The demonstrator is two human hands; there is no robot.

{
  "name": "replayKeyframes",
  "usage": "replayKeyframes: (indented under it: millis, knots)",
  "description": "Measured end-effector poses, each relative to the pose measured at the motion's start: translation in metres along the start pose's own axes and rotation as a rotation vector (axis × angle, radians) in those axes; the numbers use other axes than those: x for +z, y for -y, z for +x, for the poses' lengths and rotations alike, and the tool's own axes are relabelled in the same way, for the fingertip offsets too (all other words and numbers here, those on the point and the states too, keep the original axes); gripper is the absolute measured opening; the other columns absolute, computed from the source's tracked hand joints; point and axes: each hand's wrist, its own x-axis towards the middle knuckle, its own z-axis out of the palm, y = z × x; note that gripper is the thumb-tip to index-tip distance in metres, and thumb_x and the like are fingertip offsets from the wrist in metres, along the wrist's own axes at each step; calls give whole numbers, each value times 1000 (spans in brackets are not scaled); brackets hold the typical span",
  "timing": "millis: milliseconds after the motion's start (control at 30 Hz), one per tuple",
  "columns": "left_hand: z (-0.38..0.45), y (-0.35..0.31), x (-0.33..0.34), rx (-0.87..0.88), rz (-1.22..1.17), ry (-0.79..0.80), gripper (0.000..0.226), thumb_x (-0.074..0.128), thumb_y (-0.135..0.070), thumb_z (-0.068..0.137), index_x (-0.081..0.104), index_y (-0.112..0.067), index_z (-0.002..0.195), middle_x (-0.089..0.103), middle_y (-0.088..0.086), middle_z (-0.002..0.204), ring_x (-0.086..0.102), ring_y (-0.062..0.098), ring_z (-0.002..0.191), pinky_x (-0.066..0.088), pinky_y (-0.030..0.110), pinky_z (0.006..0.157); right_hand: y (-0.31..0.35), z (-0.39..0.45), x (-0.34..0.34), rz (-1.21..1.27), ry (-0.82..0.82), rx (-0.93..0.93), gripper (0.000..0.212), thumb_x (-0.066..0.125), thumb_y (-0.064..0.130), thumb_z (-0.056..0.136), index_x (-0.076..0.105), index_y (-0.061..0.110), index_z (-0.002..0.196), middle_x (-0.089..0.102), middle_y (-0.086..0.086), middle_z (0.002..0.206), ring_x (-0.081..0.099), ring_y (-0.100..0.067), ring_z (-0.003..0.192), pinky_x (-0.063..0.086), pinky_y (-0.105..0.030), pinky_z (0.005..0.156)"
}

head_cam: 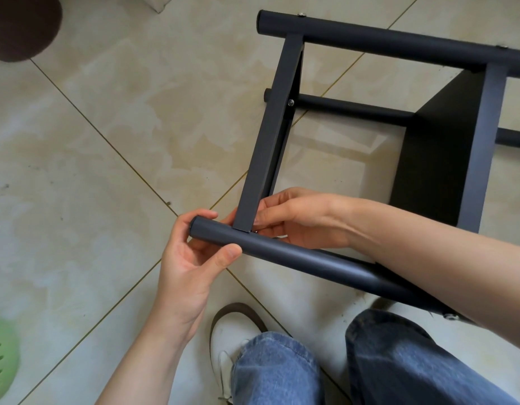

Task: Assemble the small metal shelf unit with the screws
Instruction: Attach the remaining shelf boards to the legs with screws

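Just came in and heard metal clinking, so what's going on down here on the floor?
A person is putting together a dark metal shelf unit lying on its side on the tiled floor. The left hand grips the end of the near round tube, while the right hand pinches something small, probably a screw, where the flat crossbar meets that tube. Screws already show on the far tube.
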Motion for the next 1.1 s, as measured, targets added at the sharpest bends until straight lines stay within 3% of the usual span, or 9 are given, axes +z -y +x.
replayKeyframes:
  millis: [100,267,333,433,533,633,767,900,1100]
  knots:
    - [0,-1,0,1,-9,7,45,80,-15,66,63,-32,104,75,2,105,71,14,99,54,20,82,0,0,-1,-62,-8,3,35,63,9,93,62,-3,125,66,-16,117,60,-22,96,50,-30,87]
    - [0,0,-1,0,-6,10,45,82,-17,65,65,-34,103,75,4,107,71,16,100,54,21,83,5,-1,-4,-157,-11,41,17,66,17,92,73,9,105,71,-9,105,64,-18,92,51,-33,89]
    - [0,-1,-1,-3,-7,15,50,90,-21,61,65,-35,103,75,4,108,71,16,101,54,21,84,6,0,-4,-162,-7,52,21,65,17,93,72,6,109,69,-9,104,64,-17,92,52,-33,88]
    - [0,-2,-1,-12,-15,26,56,96,-37,56,65,-35,103,75,4,107,71,16,101,54,21,84,7,0,-4,-180,0,46,30,65,17,94,68,1,119,67,-15,122,62,-18,96,50,-36,96]
    - [0,-2,-1,-10,-11,25,55,96,-33,57,65,-35,102,75,2,106,71,15,99,54,20,83,8,-1,-5,-198,-3,46,32,64,17,94,66,1,122,63,-16,130,60,-19,99,47,-41,102]
    - [0,-2,-2,-11,-6,18,49,89,-20,62,65,-35,102,75,2,104,71,14,98,54,20,82,8,-1,-5,-213,-2,52,33,64,20,94,67,3,122,68,-16,119,61,-19,99,47,-41,102]
    - [0,-3,-1,-20,-16,35,55,96,-36,58,64,-35,103,75,4,108,71,16,101,54,20,83,10,-2,-1,-243,19,80,45,69,36,88,68,7,123,67,-2,89,61,-15,89,50,-33,89]
    - [1,-2,-1,-22,-25,34,55,96,-38,57,65,-36,102,75,4,108,71,15,101,54,20,83,9,0,0,-240,-3,92,41,66,30,93,67,3,123,66,-6,95,60,-18,88,50,-33,86]
    - [0,-2,-3,-21,-17,42,55,96,-38,58,64,-36,104,75,2,107,71,15,101,54,20,83,9,-1,-4,-229,1,65,31,65,21,94,69,5,120,66,-6,101,58,-19,95,45,-43,103]
